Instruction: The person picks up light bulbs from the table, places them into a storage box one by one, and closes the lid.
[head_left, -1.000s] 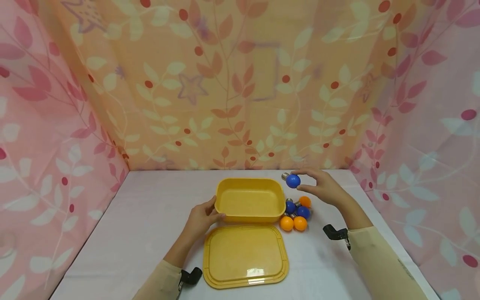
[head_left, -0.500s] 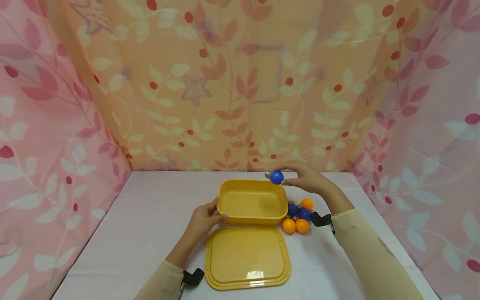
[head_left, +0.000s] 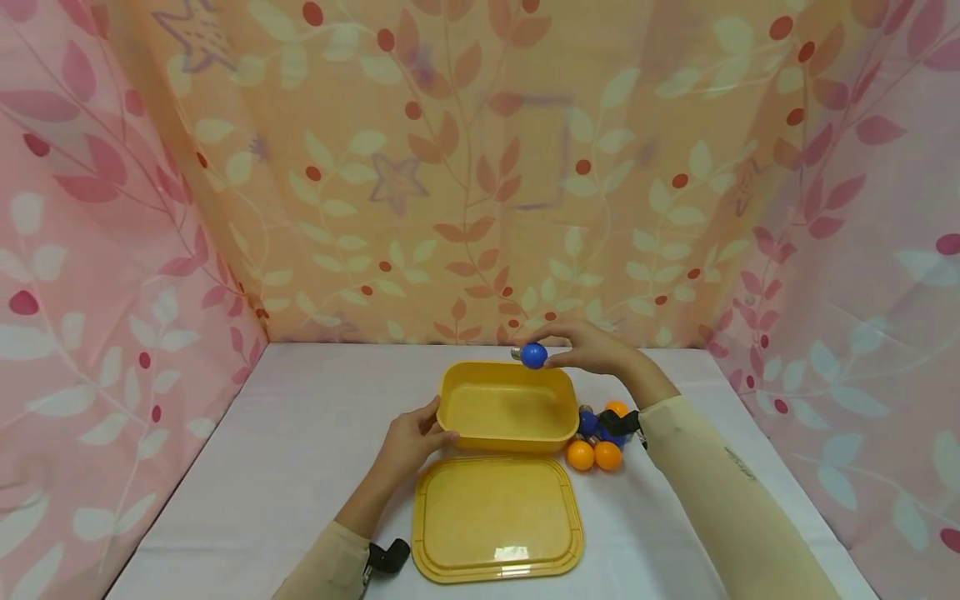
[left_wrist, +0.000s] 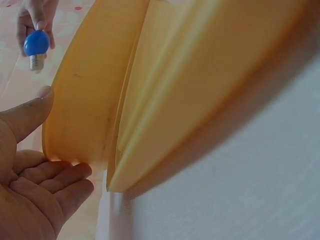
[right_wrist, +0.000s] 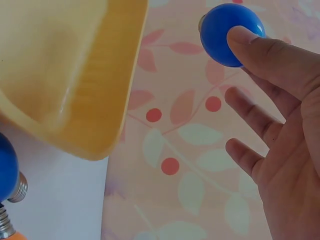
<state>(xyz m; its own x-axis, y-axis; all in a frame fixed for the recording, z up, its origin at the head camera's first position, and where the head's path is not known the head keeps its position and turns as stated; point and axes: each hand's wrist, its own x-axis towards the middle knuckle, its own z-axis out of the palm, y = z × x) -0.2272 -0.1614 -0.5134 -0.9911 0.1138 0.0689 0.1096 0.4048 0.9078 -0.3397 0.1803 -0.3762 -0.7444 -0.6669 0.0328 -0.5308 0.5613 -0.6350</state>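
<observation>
Blue bulb (head_left: 534,356): one, rounded, with a ribbed metal screw base; held in the air above the table (head_left: 300,442), in line with the far rim of the box (head_left: 510,444) as the head view shows it, and apart from the box in the right wrist view; base pointing left in the head view.
Right hand (head_left: 592,348): grip closed to a pinch, thumb and index finger on the blue bulb; two other fingers spread apart, free of it.
Left hand (head_left: 408,437): grip about the left end of the box, only as wide as the wall needs; thumb to one side, fingers bent along the other.
Box: yellow, oblong, rounded corners, open side up; on the table, behind the lid.
Lid (head_left: 498,517): yellow, flat, rounded corners, raised border; lying on the table just beside the near side of the box; bright reflection near its front edge.
Loose bulbs: a cluster on the table at the right end of the box; two orange bulbs (head_left: 581,456) in front, further blue and orange ones behind, partly hidden by the right wrist camera (head_left: 618,422).
Left wrist camera (head_left: 388,557): black, at the cuff, near the lid's left edge.
Sleeves (head_left: 720,483): beige, both arms.
Curtain (head_left: 360,242): orange-yellow behind, pink at both sides; leaf pattern.
</observation>
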